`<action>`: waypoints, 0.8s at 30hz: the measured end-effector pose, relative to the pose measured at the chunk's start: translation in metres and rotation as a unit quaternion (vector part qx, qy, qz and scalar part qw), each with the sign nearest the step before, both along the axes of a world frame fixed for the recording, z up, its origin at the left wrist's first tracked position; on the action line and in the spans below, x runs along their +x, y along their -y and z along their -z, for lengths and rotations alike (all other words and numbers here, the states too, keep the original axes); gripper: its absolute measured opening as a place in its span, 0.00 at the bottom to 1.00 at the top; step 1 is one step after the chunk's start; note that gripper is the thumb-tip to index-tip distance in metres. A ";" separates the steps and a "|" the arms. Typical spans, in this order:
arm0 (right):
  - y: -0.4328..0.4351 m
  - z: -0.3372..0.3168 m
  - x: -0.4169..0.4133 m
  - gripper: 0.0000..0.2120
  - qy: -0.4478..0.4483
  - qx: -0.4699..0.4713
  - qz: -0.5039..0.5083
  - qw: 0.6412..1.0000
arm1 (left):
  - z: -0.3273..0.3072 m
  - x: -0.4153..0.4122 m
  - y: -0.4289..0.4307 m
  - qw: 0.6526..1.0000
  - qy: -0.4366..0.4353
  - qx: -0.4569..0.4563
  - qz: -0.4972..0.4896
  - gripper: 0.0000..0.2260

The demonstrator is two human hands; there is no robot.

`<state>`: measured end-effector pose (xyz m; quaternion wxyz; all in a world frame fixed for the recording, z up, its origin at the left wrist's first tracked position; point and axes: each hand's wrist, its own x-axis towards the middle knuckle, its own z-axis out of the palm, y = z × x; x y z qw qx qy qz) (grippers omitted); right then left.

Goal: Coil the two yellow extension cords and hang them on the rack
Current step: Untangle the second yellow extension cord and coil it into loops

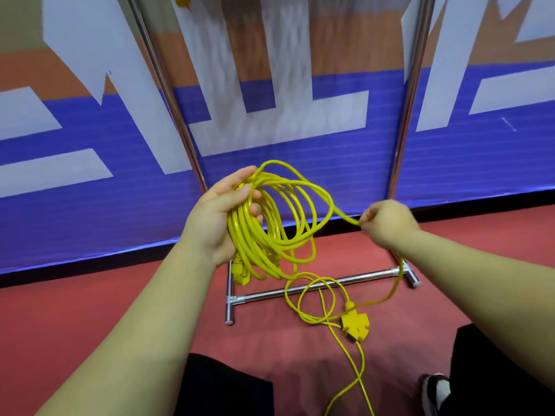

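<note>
Left hand (pixel 216 214) was raised in front of the body, with fingers and thumb curled round a bundle of loops of thin yellow extension cord (pixel 270 232). The coil hung down from that grip, and a yellow plug (pixel 240 274) dangled at its lower edge. Right hand (pixel 387 223) was level with it and off to the right, back of hand up, fingertips pinching a single strand leading from the top of the coil.

Below the right wrist a strand ran down to a yellow multi-outlet socket block (pixel 354 325) lying on the red floor (pixel 90 310). Loose loops lay beside the block, crossing the lower bar of the chrome tube rack (pixel 360 276). More cord trailed back towards the person. The rack's uprights stood before a blue, white and orange banner (pixel 90 175).
</note>
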<state>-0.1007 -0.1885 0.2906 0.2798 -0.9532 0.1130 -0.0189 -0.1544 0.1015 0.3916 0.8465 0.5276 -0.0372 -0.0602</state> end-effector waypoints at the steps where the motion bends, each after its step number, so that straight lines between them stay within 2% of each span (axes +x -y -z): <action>1: -0.006 -0.003 -0.007 0.10 -0.035 -0.034 -0.062 0.997 | -0.001 0.000 0.000 1.000 0.004 -0.018 -0.010 0.15; 3: -0.024 -0.012 -0.024 0.08 -0.085 -0.100 -0.207 0.969 | -0.001 0.002 -0.001 0.998 0.002 -0.055 -0.042 0.13; 5: -0.042 -0.022 -0.041 0.02 -0.087 -0.142 -0.323 0.931 | 0.002 0.007 -0.003 0.993 -0.003 -0.084 -0.088 0.10; 7: -0.053 -0.035 -0.056 0.06 -0.079 -0.146 -0.397 0.903 | 0.005 0.012 -0.003 0.988 -0.004 -0.092 -0.123 0.09; 10: -0.057 -0.058 -0.074 0.10 -0.047 -0.127 -0.456 0.880 | 0.013 0.014 -0.002 0.988 -0.003 -0.050 -0.148 0.09; 16: -0.056 -0.081 -0.090 0.21 0.118 -0.067 -0.482 0.865 | 0.026 0.012 0.014 0.986 0.004 0.079 -0.149 0.08; 18: -0.057 -0.086 -0.090 0.20 0.191 -0.064 -0.482 0.852 | 0.027 0.010 0.021 0.987 -0.003 0.087 -0.133 0.07; 20: -0.055 -0.092 -0.087 0.14 0.245 -0.050 -0.464 0.850 | 0.028 0.006 0.030 0.989 -0.006 0.096 -0.110 0.07; 22: -0.051 -0.099 -0.085 0.08 0.284 -0.043 -0.426 0.858 | 0.029 0.001 0.040 0.989 -0.001 0.121 -0.079 0.08; 24: -0.046 -0.105 -0.083 0.09 0.294 -0.033 -0.394 0.870 | 0.030 -0.003 0.050 0.987 0.004 0.151 -0.051 0.09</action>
